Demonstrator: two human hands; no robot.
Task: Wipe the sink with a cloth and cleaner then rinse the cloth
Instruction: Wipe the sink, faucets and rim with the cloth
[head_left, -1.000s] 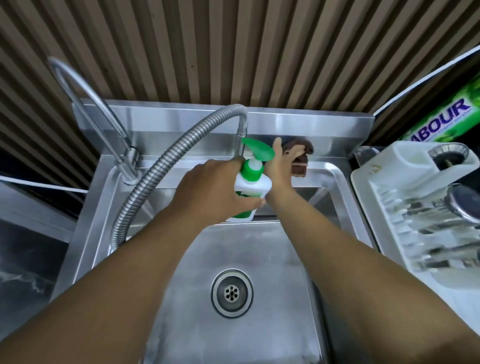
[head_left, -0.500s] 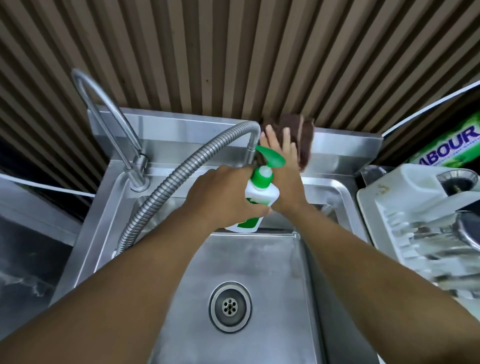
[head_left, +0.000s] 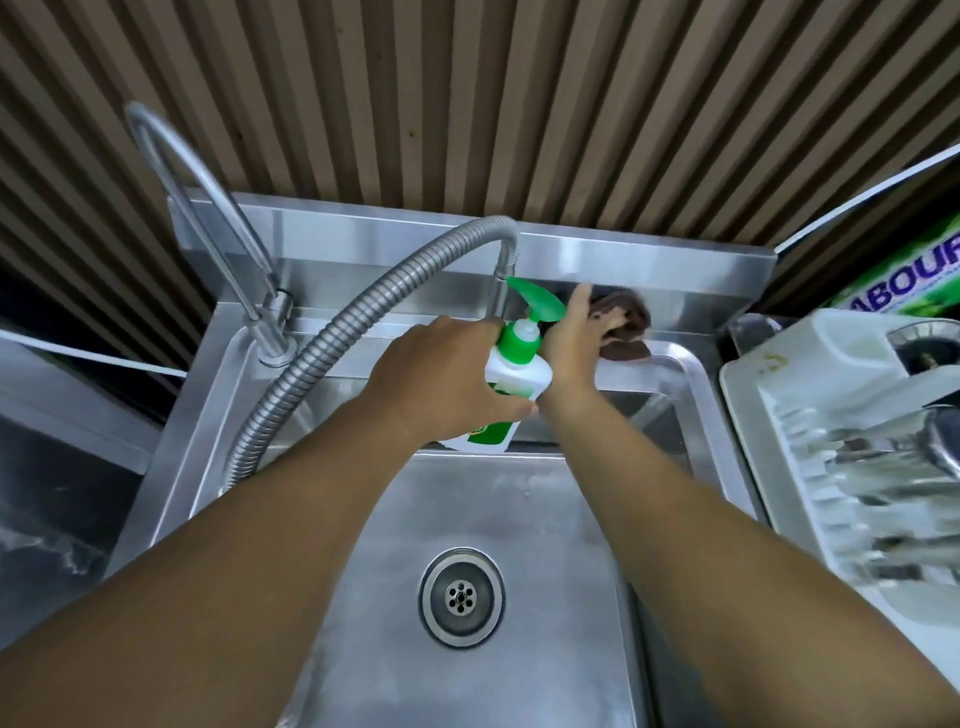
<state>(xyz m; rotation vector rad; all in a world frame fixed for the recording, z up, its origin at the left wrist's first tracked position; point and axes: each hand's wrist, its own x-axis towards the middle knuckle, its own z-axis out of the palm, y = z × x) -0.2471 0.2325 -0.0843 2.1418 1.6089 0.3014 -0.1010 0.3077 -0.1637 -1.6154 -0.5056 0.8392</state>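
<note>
My left hand (head_left: 441, 379) grips a white cleaner bottle (head_left: 511, 387) with a green pump top, held over the back of the steel sink (head_left: 519, 519). Just right of the bottle, my right hand (head_left: 571, 348) holds a dark brown cloth (head_left: 626, 332) against the sink's back ledge and splashback, fingers curled into it. The pump nozzle points toward the cloth. The drain (head_left: 461, 596) lies in the basin below my arms.
A flexible metal hose faucet (head_left: 332, 338) arcs over the back ledge, and a curved tap (head_left: 208, 218) stands at the left. A white dish rack (head_left: 857, 441) with utensils sits to the right, a green detergent pack (head_left: 914, 275) behind it. Ribbed wall panels rise behind.
My right hand has dropped with the cloth from the upper splashback to the back ledge, and its fingers have curled into the cloth. My left hand still holds the bottle.
</note>
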